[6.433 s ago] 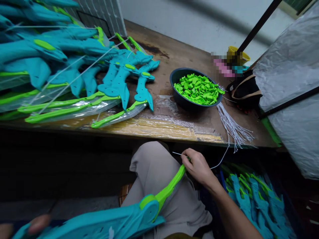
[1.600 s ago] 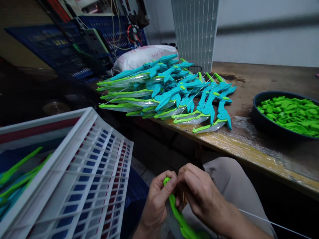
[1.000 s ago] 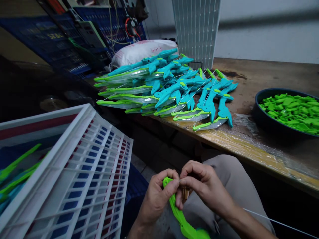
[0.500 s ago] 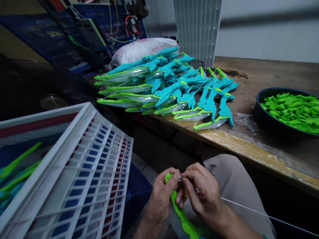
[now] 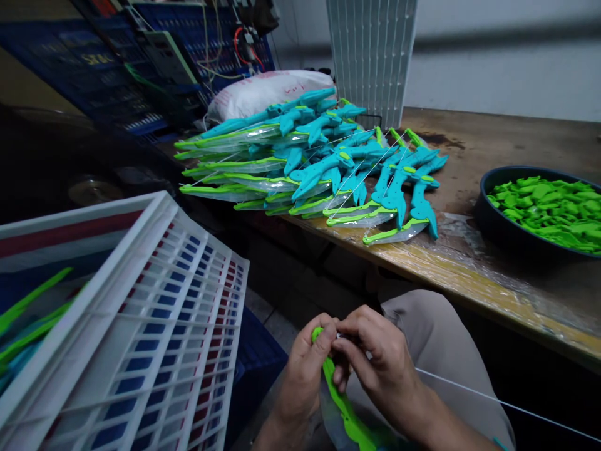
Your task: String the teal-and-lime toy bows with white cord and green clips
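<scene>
Below the front edge of the brown wooden counter (image 5: 436,266), your left hand (image 5: 300,373) pinches the long green plastic strip (image 5: 339,401), likely to steady it while your right hand (image 5: 387,369) pinches the thin white string (image 5: 469,389).

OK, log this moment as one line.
left hand: gripping green limb | right hand: pinching white cord beside it | toy bows: piled on table | green pieces: in bowl

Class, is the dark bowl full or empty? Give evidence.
Nearly full: green pieces reach close to the visible rim of the dark bowl.
</scene>
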`<state>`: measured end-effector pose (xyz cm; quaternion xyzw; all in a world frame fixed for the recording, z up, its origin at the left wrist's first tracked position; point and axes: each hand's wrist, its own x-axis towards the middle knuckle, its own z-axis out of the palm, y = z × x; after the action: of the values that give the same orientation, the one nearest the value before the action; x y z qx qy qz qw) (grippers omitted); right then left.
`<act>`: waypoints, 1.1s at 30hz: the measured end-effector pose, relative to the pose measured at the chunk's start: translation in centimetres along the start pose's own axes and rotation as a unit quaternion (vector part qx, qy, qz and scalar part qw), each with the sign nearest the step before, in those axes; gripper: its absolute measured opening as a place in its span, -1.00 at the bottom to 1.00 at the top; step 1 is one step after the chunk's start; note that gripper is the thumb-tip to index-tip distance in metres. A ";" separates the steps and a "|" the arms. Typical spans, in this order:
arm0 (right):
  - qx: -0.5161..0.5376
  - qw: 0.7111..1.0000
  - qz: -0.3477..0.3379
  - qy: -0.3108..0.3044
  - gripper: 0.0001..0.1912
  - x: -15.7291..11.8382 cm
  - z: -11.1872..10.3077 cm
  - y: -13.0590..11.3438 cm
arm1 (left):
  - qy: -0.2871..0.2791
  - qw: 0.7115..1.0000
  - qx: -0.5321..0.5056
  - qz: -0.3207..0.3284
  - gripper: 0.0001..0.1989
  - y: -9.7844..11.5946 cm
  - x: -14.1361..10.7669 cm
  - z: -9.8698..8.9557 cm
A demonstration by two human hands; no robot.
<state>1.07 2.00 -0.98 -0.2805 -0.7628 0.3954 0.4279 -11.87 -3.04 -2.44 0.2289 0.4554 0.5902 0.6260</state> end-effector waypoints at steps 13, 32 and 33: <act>-0.131 0.991 -0.028 -0.005 -0.91 -0.3 -1.0 -0.1 | 0.006 1.000 0.003 0.022 -0.56 -0.2 0.5 0.1; -0.483 0.853 -0.125 -0.154 -0.89 1.0 -2.8 -1.4 | -0.071 0.997 -0.023 0.004 -0.52 -0.2 1.3 0.7; -0.501 0.839 -0.125 -0.171 -0.88 1.2 -3.1 -1.6 | -0.082 0.996 -0.029 0.003 -0.50 -0.1 1.6 0.9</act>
<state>3.03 3.20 1.93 -0.2869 -0.9463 -0.0564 0.1379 -11.23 -1.34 -2.51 0.2592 0.3844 0.5844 0.6660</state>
